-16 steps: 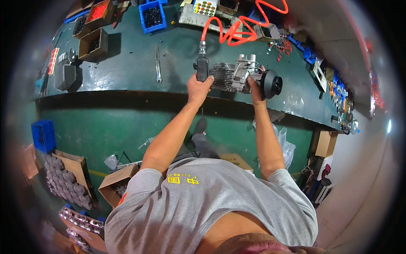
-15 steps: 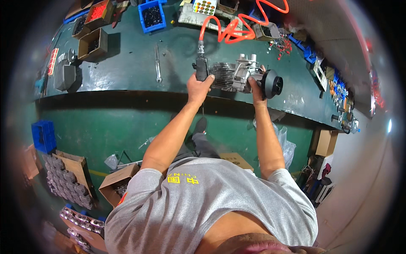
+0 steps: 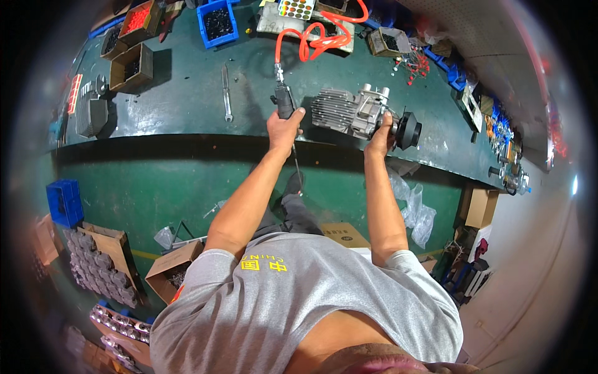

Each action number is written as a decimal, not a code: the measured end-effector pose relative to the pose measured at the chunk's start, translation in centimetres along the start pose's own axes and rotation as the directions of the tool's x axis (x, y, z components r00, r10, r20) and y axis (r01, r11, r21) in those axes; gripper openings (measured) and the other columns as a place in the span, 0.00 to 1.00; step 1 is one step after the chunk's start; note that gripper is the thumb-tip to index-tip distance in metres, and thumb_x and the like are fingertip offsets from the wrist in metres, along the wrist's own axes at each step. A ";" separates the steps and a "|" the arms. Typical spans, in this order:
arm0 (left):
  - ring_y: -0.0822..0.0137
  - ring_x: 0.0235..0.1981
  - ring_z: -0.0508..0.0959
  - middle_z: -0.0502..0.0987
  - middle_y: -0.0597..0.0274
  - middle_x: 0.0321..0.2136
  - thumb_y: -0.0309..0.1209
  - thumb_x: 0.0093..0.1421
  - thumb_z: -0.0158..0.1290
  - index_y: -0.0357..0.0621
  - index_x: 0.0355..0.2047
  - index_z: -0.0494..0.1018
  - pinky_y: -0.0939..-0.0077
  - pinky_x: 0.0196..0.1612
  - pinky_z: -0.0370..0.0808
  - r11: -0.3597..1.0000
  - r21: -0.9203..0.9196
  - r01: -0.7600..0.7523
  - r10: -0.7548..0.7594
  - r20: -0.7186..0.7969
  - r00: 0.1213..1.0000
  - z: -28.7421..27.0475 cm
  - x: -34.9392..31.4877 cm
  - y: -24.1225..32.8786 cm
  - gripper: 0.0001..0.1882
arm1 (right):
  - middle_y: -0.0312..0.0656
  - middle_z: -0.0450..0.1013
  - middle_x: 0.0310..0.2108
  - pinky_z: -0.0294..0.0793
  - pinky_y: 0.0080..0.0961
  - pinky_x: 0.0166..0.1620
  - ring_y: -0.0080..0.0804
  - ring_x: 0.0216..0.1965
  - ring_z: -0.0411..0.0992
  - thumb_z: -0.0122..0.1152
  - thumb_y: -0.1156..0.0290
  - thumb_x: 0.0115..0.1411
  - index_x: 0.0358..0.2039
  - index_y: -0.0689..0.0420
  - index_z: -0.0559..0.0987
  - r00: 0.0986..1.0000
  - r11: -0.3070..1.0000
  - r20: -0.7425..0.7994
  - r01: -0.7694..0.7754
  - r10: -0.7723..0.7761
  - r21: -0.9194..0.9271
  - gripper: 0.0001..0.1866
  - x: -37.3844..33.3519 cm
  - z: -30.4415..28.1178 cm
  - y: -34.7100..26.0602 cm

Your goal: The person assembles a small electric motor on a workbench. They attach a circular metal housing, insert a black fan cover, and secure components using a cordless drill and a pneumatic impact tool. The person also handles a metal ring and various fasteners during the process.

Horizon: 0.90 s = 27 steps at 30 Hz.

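My left hand (image 3: 284, 129) is closed around a black air screwdriver (image 3: 284, 103), its long thin bit pointing toward me past the bench edge. A coiled orange air hose (image 3: 314, 42) runs from the tool's metal fitting to the back of the bench. My right hand (image 3: 380, 134) grips a small finned metal engine (image 3: 355, 112) by its right part, next to a black round flywheel-like end (image 3: 408, 130). The engine rests at the front of the green bench (image 3: 187, 106), its cooling fins toward my left hand. A gap separates the screwdriver from the fins.
A wrench (image 3: 227, 93) lies left of the screwdriver. Blue bin (image 3: 217, 25) and wooden box (image 3: 131, 68) with small black parts stand at the back left. A grey finned part (image 3: 91, 115) sits far left. Red-tipped pieces (image 3: 416, 67) lie back right.
My left hand and the screwdriver have moved left, away from the engine, pulling the hose along. The engine has turned a little, and my right hand has shifted its hold on it.
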<state>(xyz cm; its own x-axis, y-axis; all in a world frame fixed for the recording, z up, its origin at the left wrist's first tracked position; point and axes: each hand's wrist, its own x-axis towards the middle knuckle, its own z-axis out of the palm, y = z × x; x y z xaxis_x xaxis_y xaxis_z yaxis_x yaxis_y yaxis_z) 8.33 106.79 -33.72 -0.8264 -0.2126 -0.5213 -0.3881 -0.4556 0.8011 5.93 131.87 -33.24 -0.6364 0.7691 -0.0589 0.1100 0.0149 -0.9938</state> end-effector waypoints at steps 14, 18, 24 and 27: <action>0.75 0.21 0.73 0.74 0.67 0.23 0.35 0.57 0.68 0.40 0.35 0.73 0.76 0.25 0.75 0.994 0.093 -0.063 0.046 0.173 0.984 -2.1 -0.8 5.8 0.16 | 0.42 0.70 0.65 0.64 0.47 0.69 0.46 0.65 0.68 0.37 0.59 0.72 0.62 0.56 0.74 0.664 0.448 0.696 -0.728 0.273 0.518 0.26 -2.5 -1.9 -2.4; 0.73 0.24 0.75 0.75 0.65 0.26 0.33 0.58 0.66 0.40 0.37 0.72 0.75 0.28 0.77 0.999 -0.016 -0.037 0.039 0.229 0.973 -1.7 -2.2 6.8 0.15 | 0.43 0.72 0.63 0.68 0.52 0.66 0.46 0.63 0.69 0.41 0.52 0.69 0.60 0.52 0.76 0.638 0.416 0.662 -0.766 0.393 0.491 0.28 -3.8 -2.5 -2.7; 0.73 0.26 0.76 0.79 0.60 0.33 0.34 0.59 0.64 0.38 0.40 0.73 0.74 0.28 0.78 0.999 -0.020 0.028 -0.021 0.294 0.956 -1.6 -2.1 6.6 0.16 | 0.43 0.71 0.64 0.66 0.52 0.68 0.47 0.64 0.69 0.42 0.49 0.70 0.63 0.50 0.73 0.621 0.266 0.712 -0.784 0.329 0.561 0.28 -4.1 -2.9 -1.5; 0.72 0.26 0.76 0.79 0.56 0.37 0.36 0.59 0.63 0.37 0.42 0.74 0.74 0.29 0.78 0.999 -0.035 0.038 -0.021 0.400 0.916 -2.0 -2.8 7.1 0.17 | 0.45 0.71 0.63 0.67 0.52 0.67 0.48 0.63 0.69 0.45 0.45 0.66 0.64 0.52 0.72 0.613 0.269 0.737 -0.789 0.285 0.552 0.33 -3.6 -3.8 0.0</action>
<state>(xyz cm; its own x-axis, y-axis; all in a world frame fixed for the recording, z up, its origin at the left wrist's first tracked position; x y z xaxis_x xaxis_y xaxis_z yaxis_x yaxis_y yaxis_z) 8.73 102.48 -27.15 -0.9122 0.1602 -0.3771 -0.4049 -0.4933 0.7698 11.08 131.53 -32.66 -0.9212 0.0044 -0.3891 0.1107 -0.9556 -0.2730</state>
